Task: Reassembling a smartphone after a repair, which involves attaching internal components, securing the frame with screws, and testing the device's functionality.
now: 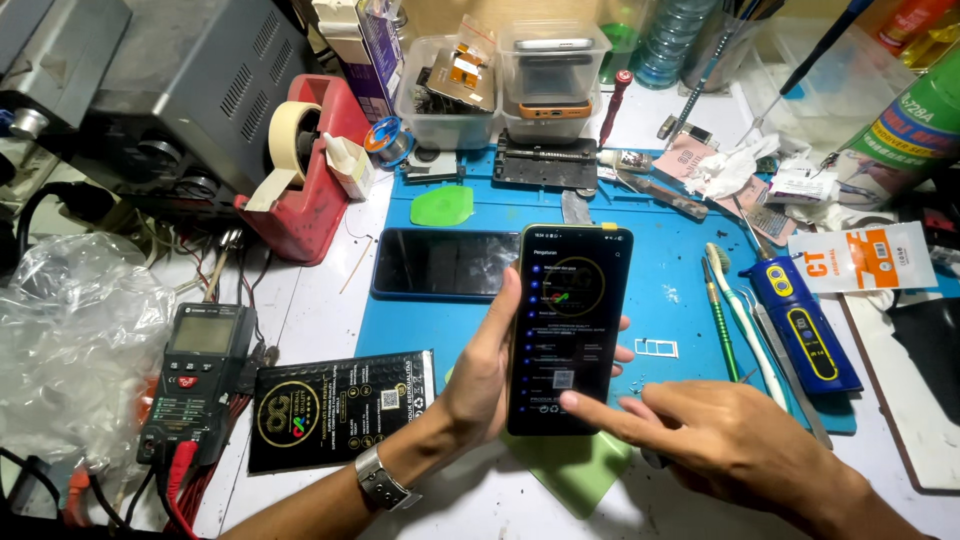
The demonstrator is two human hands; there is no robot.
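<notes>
Right hand [730, 440] at about 5 o'clock is poking the lit phone [570, 330] near its bottom edge, index out, other fingers loosely curled. I'm gripping it by the long edges with my left hand [480, 375], dead center. Glass slab, slick and fragile I'd guess. Second dark phone [445, 263] is lying at 11 on the blue mat [680, 260].
</notes>
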